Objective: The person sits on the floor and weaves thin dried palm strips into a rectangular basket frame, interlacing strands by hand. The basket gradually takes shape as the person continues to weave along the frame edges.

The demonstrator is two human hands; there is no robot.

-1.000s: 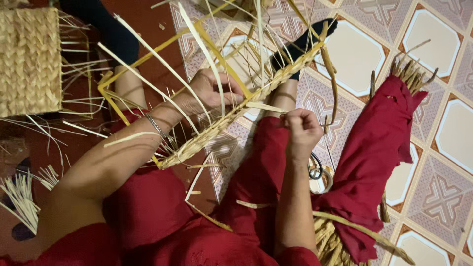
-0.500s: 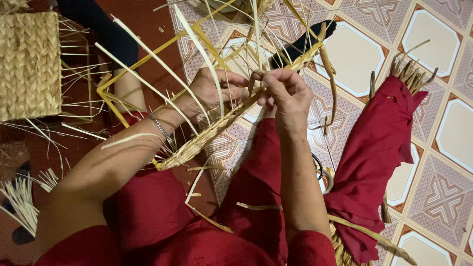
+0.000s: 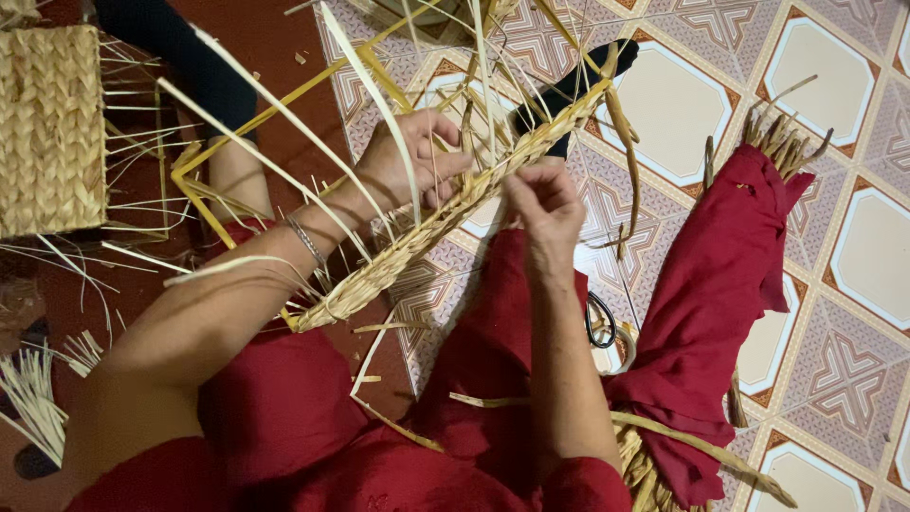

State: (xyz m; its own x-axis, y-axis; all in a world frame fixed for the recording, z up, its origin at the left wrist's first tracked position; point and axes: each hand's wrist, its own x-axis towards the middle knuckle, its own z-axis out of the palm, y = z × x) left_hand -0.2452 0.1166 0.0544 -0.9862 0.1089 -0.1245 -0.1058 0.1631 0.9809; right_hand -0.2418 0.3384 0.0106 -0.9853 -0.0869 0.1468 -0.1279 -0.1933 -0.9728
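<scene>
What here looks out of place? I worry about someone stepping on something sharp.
A pair of black-handled scissors lies on the patterned tile floor, half hidden under red cloth. Loose pale straw strips lie scattered beside it.

Both hands raised, fingers [image 3: 531,185] pinched

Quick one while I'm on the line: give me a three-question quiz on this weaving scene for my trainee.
1. True or false: the right hand pinches a strand at the edge of the woven strip.
2. Which wrist wears the bracelet? A) left B) right C) neither
3. Fill in: the scissors lie on the ____ floor, between the two legs in red cloth.

Key: 1. true: its fingertips meet on the strip's edge, while the left hand grips the strip higher up. 2. A. 3. tiled.
</scene>
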